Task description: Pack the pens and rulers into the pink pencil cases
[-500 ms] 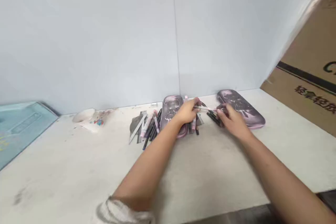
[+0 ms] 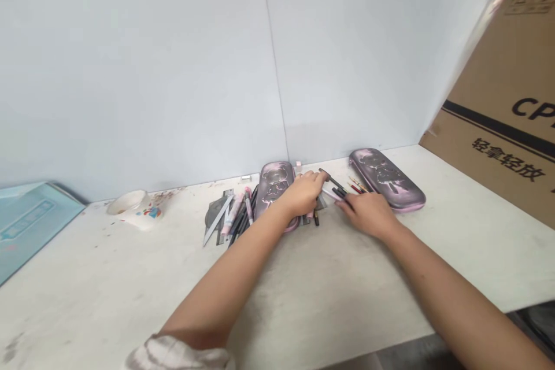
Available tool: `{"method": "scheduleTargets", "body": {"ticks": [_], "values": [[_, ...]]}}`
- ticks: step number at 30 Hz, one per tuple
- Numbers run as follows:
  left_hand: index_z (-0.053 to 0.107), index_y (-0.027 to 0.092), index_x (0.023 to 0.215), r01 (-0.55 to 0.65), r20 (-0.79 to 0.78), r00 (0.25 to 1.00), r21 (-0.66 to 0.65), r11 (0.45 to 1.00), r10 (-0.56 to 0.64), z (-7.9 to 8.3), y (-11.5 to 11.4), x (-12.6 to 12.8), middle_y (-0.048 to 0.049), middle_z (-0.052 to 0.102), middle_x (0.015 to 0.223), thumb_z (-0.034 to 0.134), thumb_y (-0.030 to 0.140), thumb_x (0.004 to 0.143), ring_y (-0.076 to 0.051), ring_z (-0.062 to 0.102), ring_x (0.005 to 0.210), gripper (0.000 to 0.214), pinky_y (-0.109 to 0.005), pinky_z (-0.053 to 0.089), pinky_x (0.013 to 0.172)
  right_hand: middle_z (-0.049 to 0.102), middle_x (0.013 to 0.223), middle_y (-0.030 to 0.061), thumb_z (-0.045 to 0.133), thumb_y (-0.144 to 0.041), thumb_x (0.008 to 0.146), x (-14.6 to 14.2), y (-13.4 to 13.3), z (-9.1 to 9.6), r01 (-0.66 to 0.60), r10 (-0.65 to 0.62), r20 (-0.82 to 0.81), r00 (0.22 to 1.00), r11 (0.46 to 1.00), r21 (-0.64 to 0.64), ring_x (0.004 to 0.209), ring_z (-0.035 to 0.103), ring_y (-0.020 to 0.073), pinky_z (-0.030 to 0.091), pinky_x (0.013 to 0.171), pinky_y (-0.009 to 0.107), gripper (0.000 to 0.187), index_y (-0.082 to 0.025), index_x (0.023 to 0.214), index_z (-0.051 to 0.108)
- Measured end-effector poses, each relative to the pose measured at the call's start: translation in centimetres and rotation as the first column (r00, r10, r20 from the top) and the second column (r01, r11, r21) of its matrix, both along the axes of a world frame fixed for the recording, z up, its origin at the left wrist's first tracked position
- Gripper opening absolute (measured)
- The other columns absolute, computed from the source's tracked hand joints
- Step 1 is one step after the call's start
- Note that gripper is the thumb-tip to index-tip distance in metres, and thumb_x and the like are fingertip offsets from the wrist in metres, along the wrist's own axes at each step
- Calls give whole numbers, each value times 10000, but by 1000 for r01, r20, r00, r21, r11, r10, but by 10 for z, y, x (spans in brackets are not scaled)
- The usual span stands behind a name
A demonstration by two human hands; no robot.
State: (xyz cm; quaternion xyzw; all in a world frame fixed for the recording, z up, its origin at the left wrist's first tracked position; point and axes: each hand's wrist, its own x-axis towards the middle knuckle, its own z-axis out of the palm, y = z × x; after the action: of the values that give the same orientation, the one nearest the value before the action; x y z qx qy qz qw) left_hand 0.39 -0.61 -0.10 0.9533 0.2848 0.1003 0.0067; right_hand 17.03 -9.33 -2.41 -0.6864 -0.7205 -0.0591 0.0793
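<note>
My left hand (image 2: 303,193) reaches past a dark pink-and-grey pencil case (image 2: 274,180), fingers curled at the upper end of a slim black pen (image 2: 333,178). Opposite it, my right hand (image 2: 368,212) is closed low over the table, with a whitish pen (image 2: 331,192) at its fingertips. Beside its fingers lie dark pens and a few red and tan pencils (image 2: 356,186). A matching pencil case (image 2: 388,178) rests just behind my right hand. Left of the first case is a pile of pens, with a pink marker (image 2: 234,213) and a flat pale strip (image 2: 217,221).
A white cup (image 2: 137,211) with coloured print stands at the left. Farther left is a light blue box (image 2: 34,219). A large cardboard carton (image 2: 498,139) borders the right side. The grey-white wall (image 2: 173,69) rises behind the table (image 2: 130,295).
The whitish pen has tilted and sits lower, near my right hand. My right hand has moved in closer to my left. More pencils show by the right case, and the view has shifted slightly.
</note>
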Motion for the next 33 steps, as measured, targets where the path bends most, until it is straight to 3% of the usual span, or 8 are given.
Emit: {"method": "scheduleTargets", "body": {"ticks": [3,9,13,17,21,26,31,33], "values": [[401,155,1232,65,-62,996,2,998,-64,3,-2,8,-131,542,1184,449,13,596,-272,444,1123,654,-453,342,927,696,761,113,320,-442,874,-6,-1,3,-62,64,28,998,997,-56,729,648,254,388,604,310,451,-184,783,679],[430,240,1257,-9,-2,1000,-36,999,9,11,-6,17,-79,512,1260,427,63,649,-259,341,1258,633,-612,99,1043,692,768,106,307,-505,863,-9,-3,8,54,-58,-59,997,996,-76,754,642,232,408,637,309,510,-196,759,700],[433,249,1281,-237,10,971,-13,971,237,12,-15,-10,-98,400,1381,386,213,808,-293,256,1321,477,-628,154,1026,677,789,122,235,-549,870,-1,-6,15,159,-157,-120,980,987,6,772,625,244,421,672,338,588,-183,823,693],[431,216,1304,-432,7,902,-21,901,433,6,-30,-49,-132,372,1401,377,437,852,-321,273,1319,507,-555,234,1039,614,1054,157,256,-445,887,28,-8,19,322,-301,-133,944,926,198,1044,511,303,356,883,456,502,-165,1006,654],[417,199,1327,-467,7,884,-13,884,467,-1,-42,-63,-143,346,1424,332,515,860,-304,317,1310,570,-489,256,1055,470,1286,124,339,-488,839,56,-13,11,373,-361,-176,916,927,45,1139,405,342,327,882,572,465,-272,1194,549],[426,190,1324,-440,28,897,-10,898,440,-6,-50,-37,-154,357,1417,332,512,861,-306,322,1309,572,-482,256,1055,346,1412,89,307,-488,848,60,-20,0,320,-319,-145,936,947,-21,1232,324,325,327,907,570,508,-297,1302,433],[431,218,1310,-428,68,900,-57,902,431,-12,-55,4,-146,335,1430,348,529,848,-328,297,1315,564,-529,233,1046,363,1406,101,295,-495,862,61,-23,-1,283,-280,-129,951,959,6,1241,332,326,301,940,571,508,-268,1289,453],[426,222,1311,-420,85,900,-92,903,427,-14,-56,16,-144,331,1431,346,527,848,-349,277,1319,561,-552,225,1040,410,1371,111,305,-463,872,59,-26,1,255,-242,-137,960,963,85,1233,345,318,301,955,547,486,-229,1255,490]]}}
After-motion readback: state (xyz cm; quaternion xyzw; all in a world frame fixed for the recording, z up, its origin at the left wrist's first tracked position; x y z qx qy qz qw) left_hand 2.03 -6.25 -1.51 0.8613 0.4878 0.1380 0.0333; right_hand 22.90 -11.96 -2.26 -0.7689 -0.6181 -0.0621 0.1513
